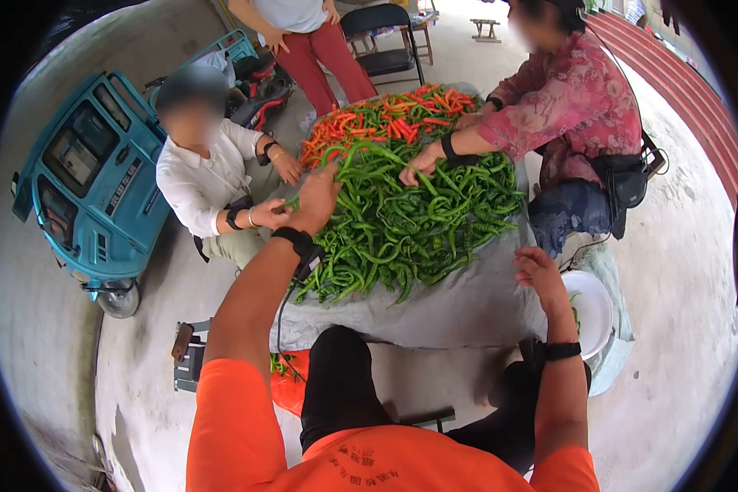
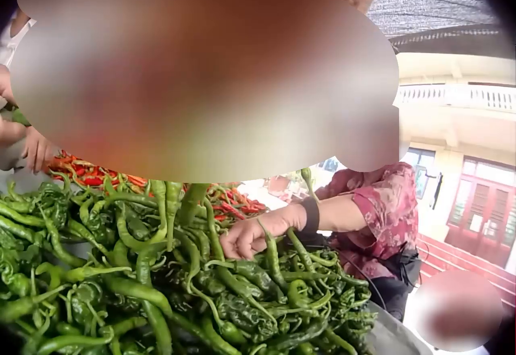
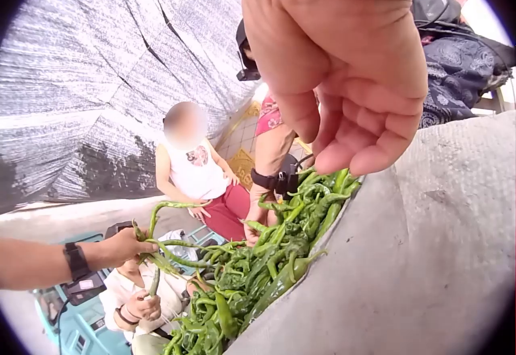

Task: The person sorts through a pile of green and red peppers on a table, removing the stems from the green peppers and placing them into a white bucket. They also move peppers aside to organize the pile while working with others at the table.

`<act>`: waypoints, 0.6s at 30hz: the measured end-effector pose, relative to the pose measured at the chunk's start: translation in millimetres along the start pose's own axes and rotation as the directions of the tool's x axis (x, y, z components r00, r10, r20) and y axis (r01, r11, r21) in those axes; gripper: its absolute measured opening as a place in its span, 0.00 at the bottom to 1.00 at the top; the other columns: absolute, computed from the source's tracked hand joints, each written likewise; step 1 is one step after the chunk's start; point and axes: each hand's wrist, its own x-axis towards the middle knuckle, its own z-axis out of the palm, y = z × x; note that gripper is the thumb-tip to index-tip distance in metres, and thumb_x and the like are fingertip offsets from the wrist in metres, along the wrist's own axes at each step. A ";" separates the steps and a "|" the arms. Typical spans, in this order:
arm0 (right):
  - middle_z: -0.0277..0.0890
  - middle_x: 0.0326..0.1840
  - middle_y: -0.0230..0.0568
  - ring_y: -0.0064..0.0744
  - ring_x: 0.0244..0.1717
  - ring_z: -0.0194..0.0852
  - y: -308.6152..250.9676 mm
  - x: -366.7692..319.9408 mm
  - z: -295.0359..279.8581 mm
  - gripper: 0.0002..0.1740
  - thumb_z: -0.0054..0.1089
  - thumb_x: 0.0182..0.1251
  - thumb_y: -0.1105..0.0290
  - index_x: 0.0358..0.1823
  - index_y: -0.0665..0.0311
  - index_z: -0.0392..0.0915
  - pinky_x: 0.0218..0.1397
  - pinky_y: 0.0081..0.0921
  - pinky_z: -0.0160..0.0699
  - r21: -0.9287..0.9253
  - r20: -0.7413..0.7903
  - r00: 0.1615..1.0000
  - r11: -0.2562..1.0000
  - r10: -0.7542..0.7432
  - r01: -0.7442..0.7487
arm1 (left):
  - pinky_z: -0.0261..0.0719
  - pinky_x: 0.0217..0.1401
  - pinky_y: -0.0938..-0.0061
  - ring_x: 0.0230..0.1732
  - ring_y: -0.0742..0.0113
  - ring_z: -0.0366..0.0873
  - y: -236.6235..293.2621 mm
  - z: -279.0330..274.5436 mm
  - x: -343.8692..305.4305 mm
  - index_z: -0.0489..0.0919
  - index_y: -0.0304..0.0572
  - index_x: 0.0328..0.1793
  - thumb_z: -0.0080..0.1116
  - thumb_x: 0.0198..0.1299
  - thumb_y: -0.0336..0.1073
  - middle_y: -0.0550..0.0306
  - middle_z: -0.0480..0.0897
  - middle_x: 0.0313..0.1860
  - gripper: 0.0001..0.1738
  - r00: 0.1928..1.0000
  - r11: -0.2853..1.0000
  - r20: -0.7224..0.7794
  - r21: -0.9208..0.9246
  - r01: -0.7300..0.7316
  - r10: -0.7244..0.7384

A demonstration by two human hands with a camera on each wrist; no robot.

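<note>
My left hand [image 1: 313, 202] grips several long green chili peppers [image 3: 165, 246] by one end, above the left part of the pile. Their curved bodies stick out from the fist over the green peppers [image 1: 418, 221] heaped on the grey sheet [image 1: 467, 303]. In the left wrist view that hand is mostly blurred out, with green peppers [image 2: 169, 210] hanging below the blur. My right hand [image 1: 541, 275] hovers near the sheet's right edge, fingers loosely bent. In the right wrist view its palm and curled fingers [image 3: 367, 141] show nothing held.
Red and orange peppers [image 1: 385, 119] lie behind the green ones. A white basin [image 1: 590, 312] stands at my right. One seated person in a white shirt [image 1: 197, 172] and another in a floral top [image 1: 558, 98] reach toward the pile. A blue three-wheeler [image 1: 98, 180] is parked at left.
</note>
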 end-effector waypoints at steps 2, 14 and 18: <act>0.77 0.38 0.30 0.20 0.30 0.73 -3.2 1.3 2.1 0.13 0.52 0.65 0.67 0.50 0.62 0.75 0.35 0.17 0.72 -0.004 -0.001 1.000 1.000 0.005 -0.005 | 0.74 0.35 0.48 0.37 0.37 0.77 -0.3 -4.8 -3.5 0.73 0.39 0.46 0.63 0.53 0.29 0.36 0.78 0.36 0.15 0.995 0.998 -0.073 0.004 -0.063 0.063; 0.77 0.36 0.34 0.22 0.28 0.74 6.6 8.7 13.4 0.12 0.53 0.64 0.69 0.47 0.65 0.76 0.32 0.19 0.72 -0.045 0.035 0.999 0.999 -0.025 0.027 | 0.75 0.48 0.53 0.52 0.40 0.74 -26.3 96.7 -26.1 0.68 0.42 0.60 0.58 0.56 0.31 0.30 0.72 0.56 0.24 0.910 0.915 0.277 0.349 0.203 -0.307; 0.77 0.36 0.35 0.24 0.28 0.75 7.3 4.4 19.6 0.12 0.54 0.63 0.70 0.46 0.66 0.76 0.33 0.20 0.74 -0.055 0.035 0.999 0.998 -0.037 0.039 | 0.68 0.58 0.50 0.66 0.41 0.62 32.5 54.2 -47.4 0.67 0.40 0.64 0.57 0.57 0.33 0.34 0.61 0.68 0.27 0.869 0.876 0.337 0.441 0.196 -0.363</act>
